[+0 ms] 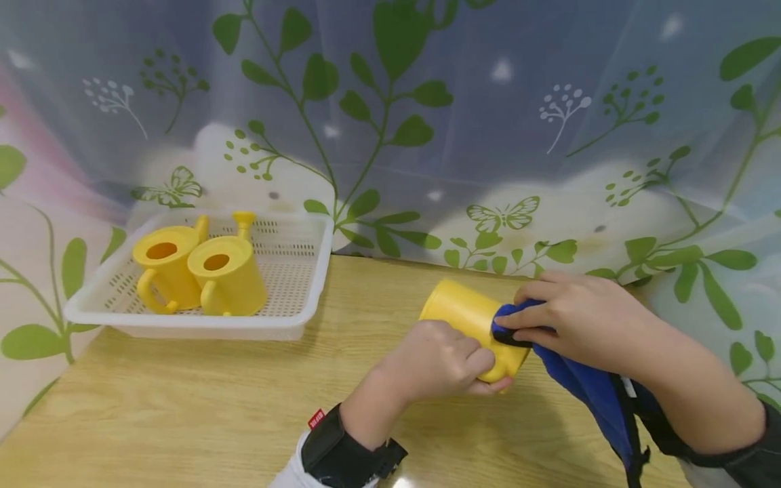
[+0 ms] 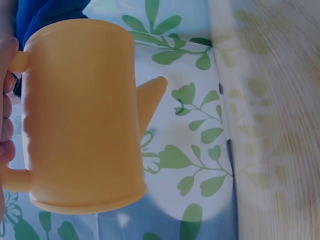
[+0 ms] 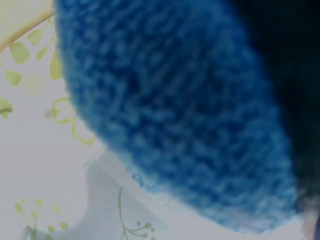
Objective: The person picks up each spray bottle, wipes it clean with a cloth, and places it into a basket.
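A yellow watering can (image 1: 462, 313) is tipped on its side above the table, and my left hand (image 1: 436, 359) grips it by the handle. In the left wrist view the can's body (image 2: 82, 120) fills the left side, its spout (image 2: 151, 100) pointing away from the fingers. My right hand (image 1: 576, 325) holds a blue cloth (image 1: 564, 376) with a dark edge and presses a bunched part of it against the can near one end. The cloth's fuzzy surface (image 3: 170, 110) covers most of the right wrist view, hiding the can and fingers there.
A white perforated plastic basket (image 1: 314, 298) stands at the left on the wooden table (image 1: 232, 400). Two more yellow watering cans (image 1: 234, 278) stand upright inside it. Behind the table hangs a curtain (image 1: 476, 135) printed with leaves and butterflies.
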The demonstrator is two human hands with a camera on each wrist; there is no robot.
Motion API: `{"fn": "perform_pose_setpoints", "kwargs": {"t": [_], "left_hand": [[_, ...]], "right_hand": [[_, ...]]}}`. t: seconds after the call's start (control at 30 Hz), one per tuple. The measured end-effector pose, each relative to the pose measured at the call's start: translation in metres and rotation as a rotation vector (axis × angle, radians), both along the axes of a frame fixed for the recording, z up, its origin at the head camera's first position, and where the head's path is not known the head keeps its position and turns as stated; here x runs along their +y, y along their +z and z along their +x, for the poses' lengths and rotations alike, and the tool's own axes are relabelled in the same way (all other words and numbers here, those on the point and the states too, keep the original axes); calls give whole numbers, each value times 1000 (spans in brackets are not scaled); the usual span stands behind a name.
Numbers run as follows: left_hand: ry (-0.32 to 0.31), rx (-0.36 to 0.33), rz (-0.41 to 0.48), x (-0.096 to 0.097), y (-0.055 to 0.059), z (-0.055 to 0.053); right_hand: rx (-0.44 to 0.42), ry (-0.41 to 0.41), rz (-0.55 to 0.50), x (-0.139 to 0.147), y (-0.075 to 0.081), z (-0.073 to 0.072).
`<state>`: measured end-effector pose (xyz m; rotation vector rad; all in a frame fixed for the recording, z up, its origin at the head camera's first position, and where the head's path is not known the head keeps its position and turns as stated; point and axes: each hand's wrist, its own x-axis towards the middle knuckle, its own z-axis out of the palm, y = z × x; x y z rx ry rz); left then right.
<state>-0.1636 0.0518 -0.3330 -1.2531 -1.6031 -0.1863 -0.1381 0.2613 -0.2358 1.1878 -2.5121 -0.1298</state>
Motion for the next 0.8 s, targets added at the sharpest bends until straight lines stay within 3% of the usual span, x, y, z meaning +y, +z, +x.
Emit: {"fn": "perform_pose_setpoints", "kwargs": {"t": [0.5,0.8], "left_hand": [[-37,7,24,4,-2,3],[-98,-6,26,9,-2,9]], "right_hand": [[-89,-35,98,-40,9,-18],[-43,68,216,-57,11,-35]]}}
